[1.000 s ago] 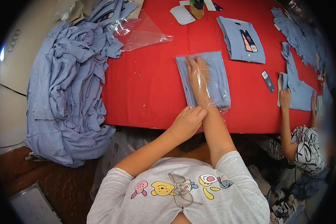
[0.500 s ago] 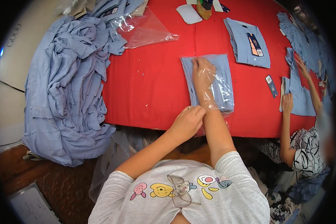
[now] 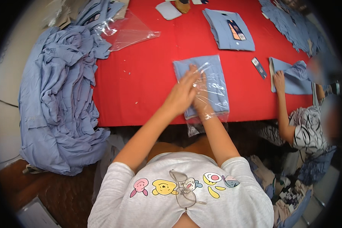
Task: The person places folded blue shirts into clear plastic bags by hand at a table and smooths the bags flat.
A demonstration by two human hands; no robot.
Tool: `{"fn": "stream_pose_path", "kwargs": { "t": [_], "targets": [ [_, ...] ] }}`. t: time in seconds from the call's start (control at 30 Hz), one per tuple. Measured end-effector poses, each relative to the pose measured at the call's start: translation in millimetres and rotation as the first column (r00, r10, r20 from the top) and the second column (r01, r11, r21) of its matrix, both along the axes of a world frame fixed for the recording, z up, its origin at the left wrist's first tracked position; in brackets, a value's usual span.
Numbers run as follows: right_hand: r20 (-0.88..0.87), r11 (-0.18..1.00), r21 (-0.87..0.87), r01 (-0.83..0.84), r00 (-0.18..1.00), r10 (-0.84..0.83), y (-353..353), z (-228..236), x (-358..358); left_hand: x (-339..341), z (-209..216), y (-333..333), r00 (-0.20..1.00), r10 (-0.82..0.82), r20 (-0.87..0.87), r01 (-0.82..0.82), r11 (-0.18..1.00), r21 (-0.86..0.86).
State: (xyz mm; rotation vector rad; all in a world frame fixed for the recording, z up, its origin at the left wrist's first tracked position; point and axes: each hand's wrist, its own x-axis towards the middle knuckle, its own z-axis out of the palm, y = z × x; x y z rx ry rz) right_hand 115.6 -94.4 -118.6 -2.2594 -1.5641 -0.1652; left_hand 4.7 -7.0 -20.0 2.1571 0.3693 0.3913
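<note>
A folded light-blue garment [image 3: 213, 72] lies inside a clear plastic bag [image 3: 196, 129] near the table's front edge. The bag's open end hangs over that edge toward me. My right hand [image 3: 202, 99] is inside the bag up to the wrist, lying on the garment with its fingers stretched forward, partly covered by my left hand. Outside the plastic, my left hand [image 3: 181, 93] rests flat on the bag, fingers extended and slightly blurred, overlapping the right hand.
A big heap of blue garments [image 3: 60, 98] covers the table's left side, with a loose clear bag [image 3: 131, 34] beyond it. Another folded blue garment with a tag [image 3: 231, 32] lies at the far right. A loose tag [image 3: 259, 67] lies near a co-worker's hand [image 3: 279, 80] on blue cloth.
My left hand has left the bag's opening by my right wrist and moved forward onto the top of the bag. The co-worker's cloth has been folded over. The view has shifted right.
</note>
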Motion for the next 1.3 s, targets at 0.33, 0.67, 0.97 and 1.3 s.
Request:
{"fn": "stream_pose_path", "kwargs": {
  "t": [0.33, 0.67, 0.97, 1.3],
  "targets": [
    [-0.252, 0.990, 0.118, -0.079, 0.962, 0.107, -35, 11, -23, 70, -27, 16, 0.810, -0.062, -0.583, 0.400, 0.786, 0.472],
    [-0.196, 0.989, 0.001, -0.150, 0.970, 0.147, -82, 12, -34, 66, -57, -4, 0.839, 0.017, -0.544, 0.359, 0.733, 0.578],
    [-0.163, 0.988, -0.103, 0.113, 0.978, -0.129, -101, 25, -60, 62, -63, -25, 0.852, 0.027, -0.524, 0.310, 0.780, 0.543],
    [-0.141, 0.994, -0.062, -0.095, 0.986, 0.085, -137, 18, -25, 60, -71, -63, 0.852, 0.168, -0.495, 0.086, 0.889, 0.449]
  ]
}}
